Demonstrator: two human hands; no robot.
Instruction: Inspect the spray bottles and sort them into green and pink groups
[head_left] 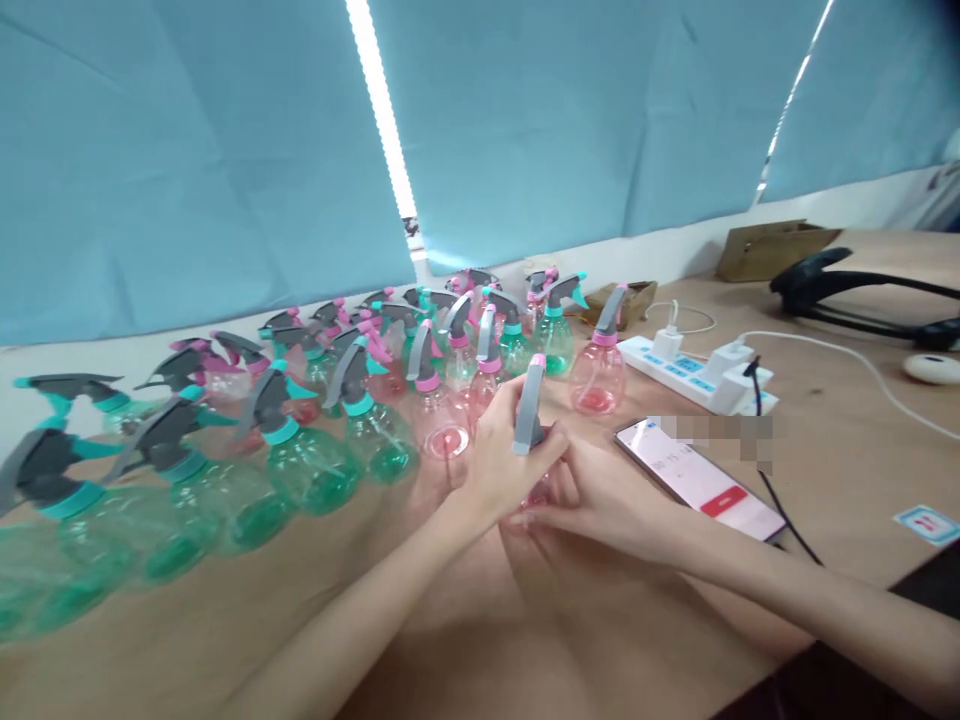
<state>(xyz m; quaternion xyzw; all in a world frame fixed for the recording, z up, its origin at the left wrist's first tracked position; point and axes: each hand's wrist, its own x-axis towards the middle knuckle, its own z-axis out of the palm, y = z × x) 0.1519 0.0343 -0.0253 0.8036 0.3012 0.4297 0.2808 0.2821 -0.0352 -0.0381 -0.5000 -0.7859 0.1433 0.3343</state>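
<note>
A pink spray bottle with a grey trigger head [529, 405] stands upright on the wooden table [525, 640], held between both hands. My left hand [499, 455] is closed around the grey head and neck. My right hand [592, 495] wraps the bottle's lower body, which is mostly hidden by the fingers. Just behind them stand several pink bottles [598, 375], and several green bottles [307, 460] spread out to the left.
A phone [701, 478] with a lit screen lies right of my hands, a black cable running from it. A white power strip [697, 375] with chargers sits behind it. Cardboard boxes [772, 248], a black headset [855, 290] and blue blinds [525, 120] are at the back.
</note>
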